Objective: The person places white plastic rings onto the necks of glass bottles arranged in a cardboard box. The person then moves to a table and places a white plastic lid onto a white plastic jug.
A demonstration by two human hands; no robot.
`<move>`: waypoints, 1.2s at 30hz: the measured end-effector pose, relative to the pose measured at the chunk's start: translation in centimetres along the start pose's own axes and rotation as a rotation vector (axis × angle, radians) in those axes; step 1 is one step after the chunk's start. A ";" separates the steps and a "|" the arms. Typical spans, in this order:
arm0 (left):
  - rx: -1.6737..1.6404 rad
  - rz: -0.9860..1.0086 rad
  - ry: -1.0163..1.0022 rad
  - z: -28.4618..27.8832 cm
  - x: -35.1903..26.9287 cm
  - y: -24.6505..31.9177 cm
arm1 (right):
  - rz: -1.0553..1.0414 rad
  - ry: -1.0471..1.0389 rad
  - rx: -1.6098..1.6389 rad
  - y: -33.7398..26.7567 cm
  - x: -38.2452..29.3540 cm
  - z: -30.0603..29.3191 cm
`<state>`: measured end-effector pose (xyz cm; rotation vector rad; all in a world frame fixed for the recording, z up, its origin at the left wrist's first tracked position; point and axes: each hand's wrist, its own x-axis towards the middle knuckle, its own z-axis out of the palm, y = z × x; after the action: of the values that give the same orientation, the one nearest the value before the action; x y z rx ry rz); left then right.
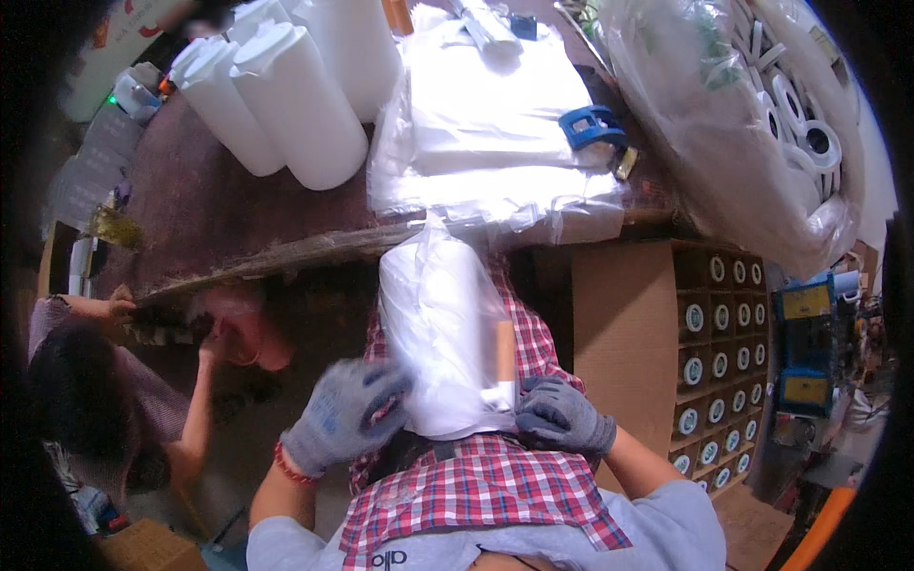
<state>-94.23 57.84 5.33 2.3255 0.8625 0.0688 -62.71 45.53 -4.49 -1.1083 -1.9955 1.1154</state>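
Note:
A white pitcher (443,335) with a tan handle (505,353) lies in my lap, inside a clear plastic bag (434,232) whose far end is bunched to a point. My left hand (350,414), in a grey work glove, is at the pitcher's left side with fingers curled; blur hides whether it grips the bag. On the other side, my gloved right hand (564,416) has its fingertips closed at the bag's edge by the lower end of the handle. A red checked apron (471,485) covers my lap under the pitcher.
Several white lidded pitchers (300,107) stand on the dark table (207,214). A stack of clear bags (493,128) holds a blue tape dispenser (591,127). White rings fill a large plastic bag (664,128). A divided carton (625,335) stands right; a co-worker (78,400) sits left.

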 end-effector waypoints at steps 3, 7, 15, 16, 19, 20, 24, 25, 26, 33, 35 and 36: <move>0.352 0.453 0.182 -0.2 7.1 2.2 | 0.059 -0.100 0.150 -0.7 2.0 -0.6; 0.536 0.750 -0.342 6.7 13.7 3.7 | 0.053 -0.057 0.210 -1.6 2.2 -2.0; 0.476 0.496 -0.273 -2.3 12.2 2.1 | 0.182 0.463 0.265 0.4 -4.2 -7.2; 0.350 0.491 -0.081 -3.9 10.7 1.3 | 0.289 0.612 0.276 0.4 -5.7 -9.3; -0.235 0.048 0.256 -5.5 3.6 -4.1 | 0.395 0.999 -0.124 4.9 -10.0 -14.0; -0.486 -0.136 0.358 -6.2 1.3 -5.7 | 0.529 1.141 -0.077 6.2 -11.2 -14.7; -0.882 -0.067 0.986 -8.9 -2.1 -6.2 | 1.060 0.786 -0.797 11.5 -18.3 -17.3; -0.782 -0.116 1.031 -9.6 -3.4 -7.2 | 1.032 0.802 -0.613 14.4 -20.5 -17.5; -0.748 -0.121 1.175 -10.0 -2.8 -7.5 | 1.144 0.749 -0.656 14.5 -21.1 -17.3; -0.317 -0.233 1.661 -12.3 -2.6 -18.8 | 1.367 0.634 -0.836 15.6 -18.3 -17.1; -0.100 -0.499 1.668 -13.4 -0.7 -18.5 | 1.383 0.657 -0.844 15.8 -19.2 -17.3; -0.038 -0.593 1.685 -13.6 -1.6 -20.6 | 1.340 0.658 -0.859 16.5 -18.2 -17.6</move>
<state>-110.66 76.29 4.08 1.4169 2.1378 1.8724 -33.86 41.36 -12.35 -2.9677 -0.9892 0.1353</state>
